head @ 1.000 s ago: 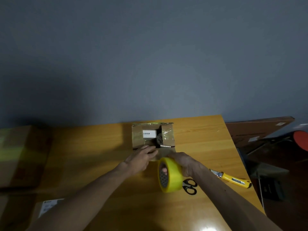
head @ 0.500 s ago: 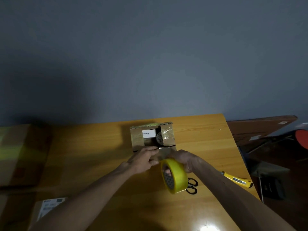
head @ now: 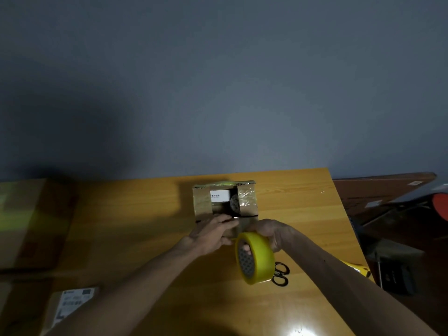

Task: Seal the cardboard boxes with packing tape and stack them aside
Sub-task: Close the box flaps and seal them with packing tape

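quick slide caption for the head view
Right hand grips a yellow tape roll while the left hand touches the near edge of an open cardboard box

Plain blue-grey wall [head: 218, 81], dim, darker shadow [head: 60, 141] at left. Yellow-orange wooden worktop [head: 145, 214], light glare [head: 300, 332] at near edge. Dark brown board [head: 378, 187] beyond right edge; red round object [head: 441, 204] partly visible, far right.
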